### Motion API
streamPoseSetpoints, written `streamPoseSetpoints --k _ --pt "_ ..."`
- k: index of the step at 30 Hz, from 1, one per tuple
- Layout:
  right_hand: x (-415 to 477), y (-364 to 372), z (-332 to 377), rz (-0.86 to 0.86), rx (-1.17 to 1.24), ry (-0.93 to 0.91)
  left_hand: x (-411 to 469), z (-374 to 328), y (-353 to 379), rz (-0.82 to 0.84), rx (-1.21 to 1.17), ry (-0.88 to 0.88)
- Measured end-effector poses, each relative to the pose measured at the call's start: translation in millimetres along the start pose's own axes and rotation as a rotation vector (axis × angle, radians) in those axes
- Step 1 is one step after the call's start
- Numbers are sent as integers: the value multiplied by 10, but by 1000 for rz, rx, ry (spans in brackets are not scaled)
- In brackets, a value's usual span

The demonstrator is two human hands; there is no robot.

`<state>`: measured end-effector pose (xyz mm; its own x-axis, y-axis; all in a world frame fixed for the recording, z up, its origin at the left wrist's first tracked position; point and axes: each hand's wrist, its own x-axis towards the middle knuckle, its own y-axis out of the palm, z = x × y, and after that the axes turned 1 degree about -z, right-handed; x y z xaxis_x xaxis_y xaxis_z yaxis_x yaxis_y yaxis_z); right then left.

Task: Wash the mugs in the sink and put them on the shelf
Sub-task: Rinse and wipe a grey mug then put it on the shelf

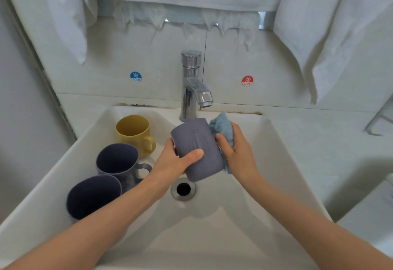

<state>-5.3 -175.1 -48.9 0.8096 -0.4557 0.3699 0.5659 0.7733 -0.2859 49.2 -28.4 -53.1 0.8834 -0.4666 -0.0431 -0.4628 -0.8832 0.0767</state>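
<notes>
Grey mug (196, 148) gripped by left fingers (191, 155), right fingers (221, 140) clutching blue cloth (222, 127) against it; three mugs (117, 159) crowd sink's (276, 152) left

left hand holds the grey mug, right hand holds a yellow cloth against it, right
Not quite: the head view shows the cloth is blue, not yellow. The left hand does hold the grey mug, and the right hand holds the cloth against it.
</notes>
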Motion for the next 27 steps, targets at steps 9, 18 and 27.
streamPoseSetpoints --k 9,18,27 --pt "109 -147 4 64 -226 38 25 -6 -13 20 87 -8" --pt "168 -200 25 62 -30 128 -6 3 38 106 214 33" --pt "90 -145 62 158 -59 12 32 -11 -8 95 199 83"
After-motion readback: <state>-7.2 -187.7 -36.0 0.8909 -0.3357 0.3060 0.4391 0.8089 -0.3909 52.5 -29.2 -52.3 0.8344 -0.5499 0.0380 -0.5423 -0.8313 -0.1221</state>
